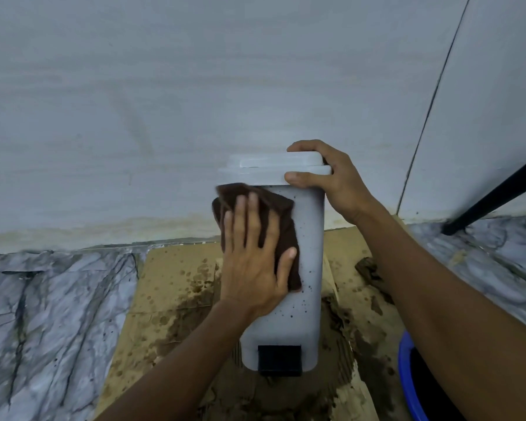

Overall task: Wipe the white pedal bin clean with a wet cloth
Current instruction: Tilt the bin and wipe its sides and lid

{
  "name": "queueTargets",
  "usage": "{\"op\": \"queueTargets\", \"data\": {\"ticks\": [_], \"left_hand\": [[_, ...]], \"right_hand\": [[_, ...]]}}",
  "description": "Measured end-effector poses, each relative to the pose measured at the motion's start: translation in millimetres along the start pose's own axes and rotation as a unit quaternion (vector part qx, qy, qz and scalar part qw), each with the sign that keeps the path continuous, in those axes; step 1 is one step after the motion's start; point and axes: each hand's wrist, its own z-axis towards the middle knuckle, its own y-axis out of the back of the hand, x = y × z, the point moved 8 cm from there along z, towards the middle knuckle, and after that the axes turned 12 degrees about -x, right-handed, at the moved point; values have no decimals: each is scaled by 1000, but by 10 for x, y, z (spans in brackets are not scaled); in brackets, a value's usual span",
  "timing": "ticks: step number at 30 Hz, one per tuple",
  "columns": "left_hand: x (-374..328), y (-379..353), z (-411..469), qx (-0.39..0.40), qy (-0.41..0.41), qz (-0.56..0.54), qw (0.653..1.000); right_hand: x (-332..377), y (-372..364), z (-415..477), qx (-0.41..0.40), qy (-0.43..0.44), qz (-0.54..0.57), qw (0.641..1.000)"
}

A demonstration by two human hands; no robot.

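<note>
The white pedal bin (pixel 308 268) stands upright on wet cardboard, its black pedal (pixel 280 360) facing me and dark specks dotting its front. My left hand (pixel 252 262) presses a dark brown cloth (pixel 274 208) flat against the upper front of the bin, fingers spread and straight. My right hand (pixel 331 180) grips the right edge of the closed lid (pixel 274 168), thumb on the front rim and fingers curled over the top.
Stained, wet cardboard (pixel 176 284) lies under the bin on a marble-patterned floor (pixel 49 314). A white wall (pixel 195 101) rises right behind. A blue bucket rim (pixel 407 378) shows at lower right. A black slanted leg (pixel 492 196) stands at far right.
</note>
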Motion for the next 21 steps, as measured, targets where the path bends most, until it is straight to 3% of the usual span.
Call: {"op": "queueTargets", "data": {"ticks": [3,10,17,21], "left_hand": [[-112,-27,105,17,-77,13,997],[29,59,97,-14,-9,14,1000],[-152,-29,32,26,-116,-6,993],[161,123,-105,-5,-66,-17,998]], "right_hand": [[6,24,-3,-5,9,7,1000],[31,-94,-17,2,8,-8,1000],[51,-7,-15,-12,12,-8,1000],[86,4,-53,-11,26,-16,999]]}}
